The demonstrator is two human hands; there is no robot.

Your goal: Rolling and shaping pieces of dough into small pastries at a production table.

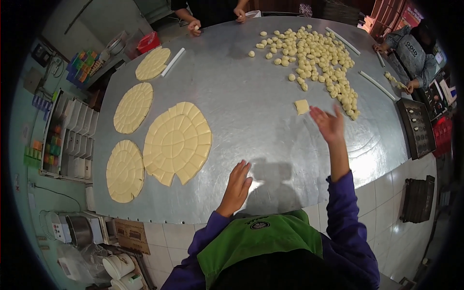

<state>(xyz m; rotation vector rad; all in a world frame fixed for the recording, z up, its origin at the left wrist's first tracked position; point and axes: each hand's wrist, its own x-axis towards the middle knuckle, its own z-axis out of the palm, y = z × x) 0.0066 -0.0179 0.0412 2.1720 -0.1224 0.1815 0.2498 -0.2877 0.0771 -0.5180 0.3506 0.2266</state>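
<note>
My right hand (pixel 329 124) is raised over the metal table (pixel 251 106), fingers spread, just right of a small square piece of dough (pixel 301 107). Beyond it lies a large heap of pale dough balls (pixel 309 53). My left hand (pixel 237 187) hovers at the table's near side with its fingers stretched out and nothing held. To its left rests a big flat dough round (pixel 178 137), scored into many pieces, with a notch gone from its near edge. Three smaller scored rounds lie along the left side: a near one (pixel 124 170), a middle one (pixel 134 107) and a far one (pixel 153 64).
White rods lie at far left (pixel 173 62), back right (pixel 342 40) and right (pixel 378 85). One person's hand (pixel 195 27) holds a dough ball across the table; another person (pixel 411 53) works at right near a dark tray (pixel 416 126). A mixer (pixel 77 229) stands lower left.
</note>
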